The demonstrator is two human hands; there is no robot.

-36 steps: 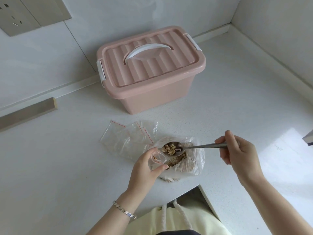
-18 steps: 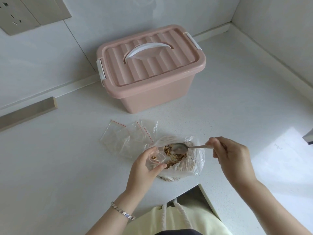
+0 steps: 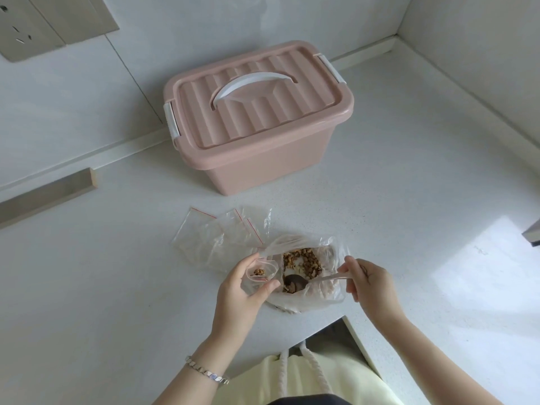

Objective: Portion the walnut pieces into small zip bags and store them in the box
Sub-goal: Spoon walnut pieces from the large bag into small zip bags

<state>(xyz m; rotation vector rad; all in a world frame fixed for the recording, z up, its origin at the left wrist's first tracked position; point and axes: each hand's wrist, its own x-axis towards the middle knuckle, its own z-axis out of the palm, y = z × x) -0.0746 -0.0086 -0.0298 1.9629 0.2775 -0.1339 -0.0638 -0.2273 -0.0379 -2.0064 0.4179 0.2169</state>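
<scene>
While the L hand (image 3: 242, 290) pinches a small zip bag (image 3: 258, 277) at its mouth, thumb on the near side & fingers round the far side, a few walnut bits show inside that bag; it's held off the counter (image 3: 117, 273), touching the left edge of the big clear bag (image 3: 330, 290).

The big bag sits on the counter near its front edge, mouth spread wide; the main heap of walnut pieces (image 3: 304, 263) lies in it, toward the far side.

R hand (image 3: 371, 290) is curled tight round the handle end of a metal spoon (image 3: 295, 283); the handle runs left from the fingers & the bowl is down inside the big bag, near-left part, just right of the small bag's mouth; can't tell how much is on the spoon, bowl looks dark.

Spare zip bags (image 3: 216, 238), clear w/ red strips, lie flat & overlapping on the counter just far-left of the big bag, one edge tucked under it.

Pink box (image 3: 263, 168) stands farther back, well apart from both hands, close to the wall; lid on, white handle (image 3: 251, 83) folded flat on top, white latches at the left & right ends.

Bracelet (image 3: 206, 372) on the L wrist; wall socket (image 3: 17, 30) at far left, up on the wall; metal strip (image 3: 46, 194) at the left, by the counter's back edge.
</scene>
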